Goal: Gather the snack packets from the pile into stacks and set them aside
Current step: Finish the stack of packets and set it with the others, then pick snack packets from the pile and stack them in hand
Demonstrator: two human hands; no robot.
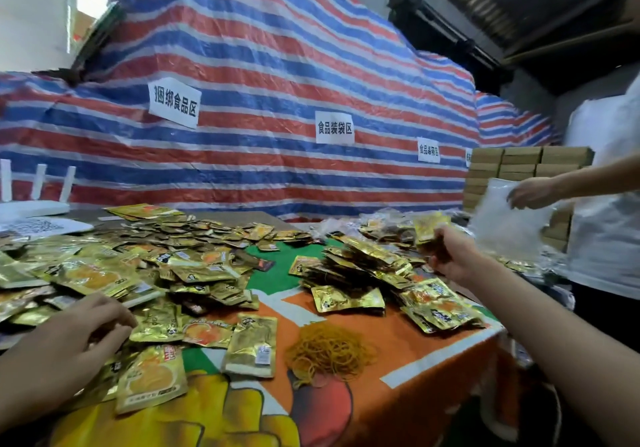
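Nearest, the left hand [79,335] lies on the pile of gold packets [145,266] on the table [398,377], fingers bent onto them; whether it grips one I cannot tell. Those packets lie flat, pointing all ways. The right hand [450,256] clutches a small stack [431,230] upright, long side vertical, above the right heap [363,266]. Rubber bands [329,349] lie near the front.

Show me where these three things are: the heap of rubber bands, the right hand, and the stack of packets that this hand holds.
rubber bands [329,351], head view, middle of the loose heap.
right hand [453,256], head view, back of the hand.
stack of packets [429,226], head view, gold front face.
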